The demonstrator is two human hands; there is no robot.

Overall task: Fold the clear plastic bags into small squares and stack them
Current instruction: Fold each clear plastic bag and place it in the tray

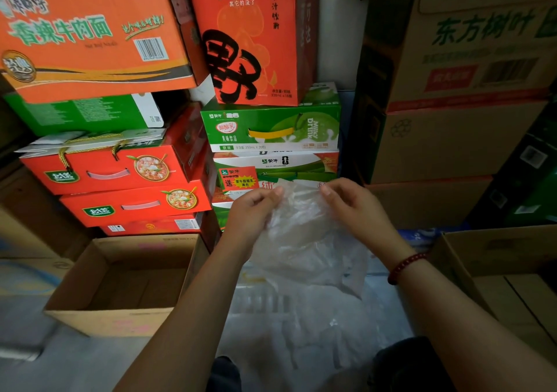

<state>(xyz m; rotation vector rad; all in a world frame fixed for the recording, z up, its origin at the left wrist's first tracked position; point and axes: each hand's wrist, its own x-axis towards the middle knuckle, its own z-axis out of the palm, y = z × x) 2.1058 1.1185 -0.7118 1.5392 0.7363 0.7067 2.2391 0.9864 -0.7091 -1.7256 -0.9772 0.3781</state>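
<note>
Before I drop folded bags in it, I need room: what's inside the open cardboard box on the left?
The open cardboard box shows only bare brown bottom and walls. Its near wall hides the front strip of the floor.

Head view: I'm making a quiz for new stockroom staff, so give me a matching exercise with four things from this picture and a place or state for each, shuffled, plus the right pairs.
Things
1. clear plastic bag
2. open cardboard box
3. red bead bracelet
4. tall orange carton

Places or states
A. worn on the right wrist
B. standing on top of a green drink carton
C. held up by its top edge, pinched by the left hand and right hand
D. on the floor at lower left, flaps open

Pairs: 1-C, 2-D, 3-A, 4-B
</note>
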